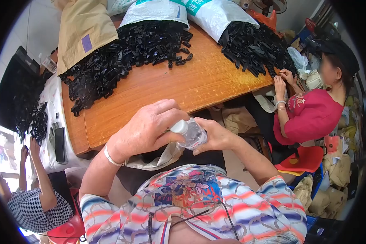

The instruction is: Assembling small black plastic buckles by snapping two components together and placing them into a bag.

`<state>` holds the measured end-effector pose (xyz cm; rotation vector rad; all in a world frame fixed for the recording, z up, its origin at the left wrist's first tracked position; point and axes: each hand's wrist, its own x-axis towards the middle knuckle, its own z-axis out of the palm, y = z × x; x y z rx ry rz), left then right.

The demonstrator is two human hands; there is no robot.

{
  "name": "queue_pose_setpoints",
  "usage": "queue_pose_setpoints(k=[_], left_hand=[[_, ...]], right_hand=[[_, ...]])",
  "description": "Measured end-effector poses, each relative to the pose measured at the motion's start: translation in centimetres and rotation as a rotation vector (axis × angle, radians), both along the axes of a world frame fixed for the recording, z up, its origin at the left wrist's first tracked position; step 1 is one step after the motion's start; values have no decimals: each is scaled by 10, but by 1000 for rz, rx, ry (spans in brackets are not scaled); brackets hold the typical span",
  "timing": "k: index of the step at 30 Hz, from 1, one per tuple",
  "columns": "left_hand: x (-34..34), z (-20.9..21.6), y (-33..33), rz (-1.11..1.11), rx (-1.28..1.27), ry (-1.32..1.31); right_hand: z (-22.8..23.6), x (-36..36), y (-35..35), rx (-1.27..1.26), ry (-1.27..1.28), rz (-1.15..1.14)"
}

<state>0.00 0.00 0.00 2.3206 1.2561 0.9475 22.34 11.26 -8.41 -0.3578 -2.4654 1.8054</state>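
Note:
A clear plastic bottle (194,136) is in front of my chest, tilted, with its white cap (179,127) toward my left hand. My right hand (216,136) wraps round the bottle's body from the right. My left hand (160,122) is closed at the cap end, thumb below and fingers curled over; whether the cap is still seated on the neck I cannot tell. Both hands are above my lap, just off the near edge of the wooden table (150,99). Below my left hand hangs a pale cloth (158,160).
Small black plastic parts (142,44) lie heaped by a brown paper sack (87,34) and a white sack (152,16). Longer black parts (248,49) spill from another sack (221,18). One co-worker (309,105) handles parts at right; another (36,203) works at left, near a phone (60,145).

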Motion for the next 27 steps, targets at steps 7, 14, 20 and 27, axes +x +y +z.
queue_pose_setpoints(k=[7,14,20,27], left_hand=[[-3,34,-44,297,11,75],[-14,43,-116,613,47,108],[-40,40,-215,1116,-56,69],[-69,-69,-299,1515,-244,385]], right_hand=[[12,-41,-31,2,163,22],[2,-87,-66,124,426,163],[-11,-82,-59,-18,168,191],[-30,-65,-52,-74,43,99]])
